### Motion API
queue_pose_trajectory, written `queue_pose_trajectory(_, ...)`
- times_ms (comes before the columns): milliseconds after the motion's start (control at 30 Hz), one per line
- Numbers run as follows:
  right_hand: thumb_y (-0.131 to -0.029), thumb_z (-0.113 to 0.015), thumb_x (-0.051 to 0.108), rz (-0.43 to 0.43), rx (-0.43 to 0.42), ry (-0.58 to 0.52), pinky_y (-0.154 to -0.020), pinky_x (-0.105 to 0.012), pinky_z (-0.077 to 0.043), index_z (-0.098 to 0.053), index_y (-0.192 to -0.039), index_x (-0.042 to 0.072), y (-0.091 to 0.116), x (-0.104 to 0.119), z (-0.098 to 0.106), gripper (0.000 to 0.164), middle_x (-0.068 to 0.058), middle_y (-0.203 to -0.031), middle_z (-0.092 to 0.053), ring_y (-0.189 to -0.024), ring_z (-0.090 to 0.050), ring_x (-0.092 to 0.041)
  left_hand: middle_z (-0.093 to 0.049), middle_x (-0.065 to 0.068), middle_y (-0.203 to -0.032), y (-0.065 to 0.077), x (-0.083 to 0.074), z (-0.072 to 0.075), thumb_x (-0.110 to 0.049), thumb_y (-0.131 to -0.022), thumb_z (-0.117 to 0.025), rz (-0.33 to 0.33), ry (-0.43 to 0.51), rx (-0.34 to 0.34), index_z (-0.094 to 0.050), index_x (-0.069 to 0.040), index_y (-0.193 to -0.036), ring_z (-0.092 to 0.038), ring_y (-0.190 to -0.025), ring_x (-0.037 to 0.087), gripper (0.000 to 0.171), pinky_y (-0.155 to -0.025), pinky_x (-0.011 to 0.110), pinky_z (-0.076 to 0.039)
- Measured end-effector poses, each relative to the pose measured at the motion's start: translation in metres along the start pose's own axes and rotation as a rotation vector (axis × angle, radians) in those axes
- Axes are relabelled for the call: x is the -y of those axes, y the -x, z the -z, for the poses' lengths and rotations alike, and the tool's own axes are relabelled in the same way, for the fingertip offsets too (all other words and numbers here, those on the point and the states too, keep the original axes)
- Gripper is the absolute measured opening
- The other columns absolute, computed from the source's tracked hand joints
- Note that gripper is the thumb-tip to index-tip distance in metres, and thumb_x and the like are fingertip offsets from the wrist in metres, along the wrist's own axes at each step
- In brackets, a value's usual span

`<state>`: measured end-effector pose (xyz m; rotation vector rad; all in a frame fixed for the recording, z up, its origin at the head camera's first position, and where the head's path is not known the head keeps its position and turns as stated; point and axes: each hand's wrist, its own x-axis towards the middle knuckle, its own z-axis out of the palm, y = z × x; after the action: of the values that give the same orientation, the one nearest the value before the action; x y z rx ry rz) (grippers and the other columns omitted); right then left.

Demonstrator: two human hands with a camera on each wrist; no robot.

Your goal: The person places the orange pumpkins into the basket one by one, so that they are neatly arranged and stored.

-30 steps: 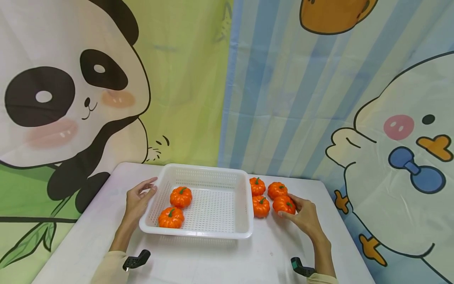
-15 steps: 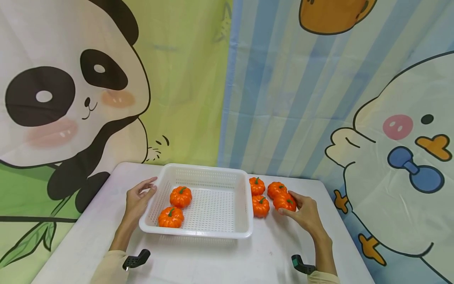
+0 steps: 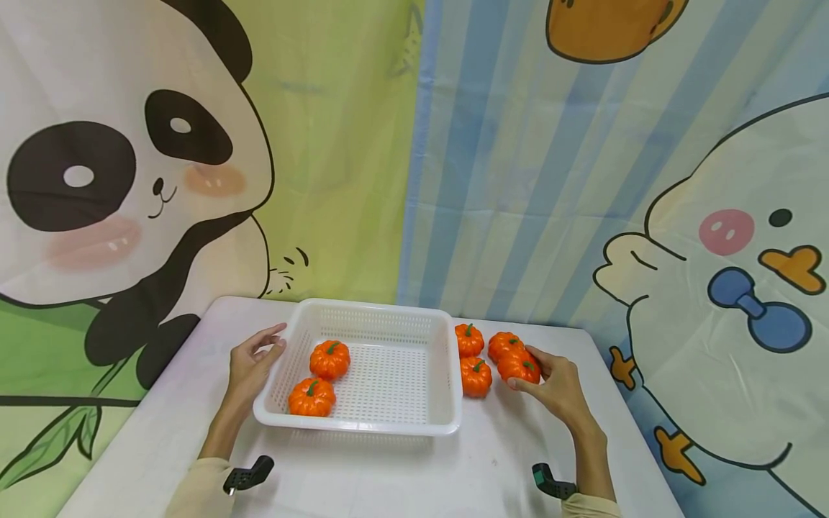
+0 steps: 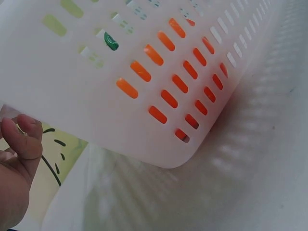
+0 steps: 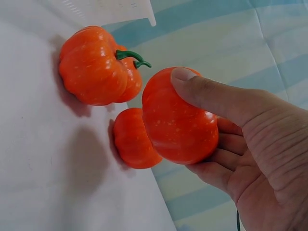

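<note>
My right hand (image 3: pixel 560 388) grips a small orange pumpkin (image 3: pixel 519 367) between thumb and fingers. In the right wrist view, the thumb lies across the side of this pumpkin (image 5: pixel 180 118), and its shadow falls apart from it on the table. Just behind it sits another pumpkin (image 3: pixel 504 346). Two more, a rear pumpkin (image 3: pixel 469 339) and a front pumpkin (image 3: pixel 476 377), stand beside the basket's right wall. My left hand (image 3: pixel 251 367) is at the left rim of the white plastic basket (image 3: pixel 388 426), fingers loosely bent. Inside the basket are a pumpkin (image 3: pixel 330 360) and a nearer pumpkin (image 3: pixel 312 398).
The white table (image 3: pixel 414 475) carries everything and ends at a back edge against a printed curtain (image 3: pixel 492 180). Each wrist wears a dark camera mount, one on the left (image 3: pixel 249 475) and one on the right (image 3: pixel 553 483).
The gripped pumpkin has shifted very slightly up and back, now overlapping more of the pumpkin behind it. The left hand and basket stay in place.
</note>
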<state>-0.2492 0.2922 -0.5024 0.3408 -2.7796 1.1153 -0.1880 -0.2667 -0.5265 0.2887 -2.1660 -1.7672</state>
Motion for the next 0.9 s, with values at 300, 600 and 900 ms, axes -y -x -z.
queue_pose_trajectory(300, -0.072, -0.09, 0.042, 0.021, 0.009, -0.001, -0.098, -0.046, -0.054, -0.055, -0.143, 0.003, -0.002, 0.005, 0.003, 0.087, -0.017, -0.137, -0.063, -0.125, -0.063, -0.036, -0.06, 0.012, -0.113, 0.009, -0.02, 0.001, -0.017, -0.098, -0.066, -0.003, -0.005, 0.014, -0.058, -0.003, -0.14, -0.067, -0.075, 0.013, 0.046, -0.067, 0.02, -0.057)
queue_pose_trajectory(600, -0.073, -0.09, 0.04, 0.043, 0.021, -0.007, -0.098, -0.046, -0.054, -0.056, -0.143, 0.004, -0.004, 0.011, 0.005, 0.086, -0.016, -0.137, -0.064, -0.124, -0.064, -0.034, -0.059, 0.01, -0.112, 0.011, -0.022, 0.001, -0.018, -0.098, -0.066, 0.003, 0.007, 0.019, -0.057, -0.002, -0.14, -0.065, -0.073, 0.012, 0.046, -0.067, 0.019, -0.057)
queue_pose_trajectory(900, -0.073, -0.09, 0.039, 0.029, 0.04, -0.006, -0.099, -0.046, -0.054, -0.054, -0.144, 0.004, -0.004, 0.012, 0.007, 0.087, -0.016, -0.138, -0.063, -0.126, -0.063, -0.035, -0.06, 0.009, -0.115, 0.0, 0.002, 0.0, -0.021, -0.098, -0.066, 0.001, -0.022, -0.003, -0.058, -0.007, -0.142, -0.065, -0.075, 0.009, 0.046, -0.068, 0.018, -0.056)
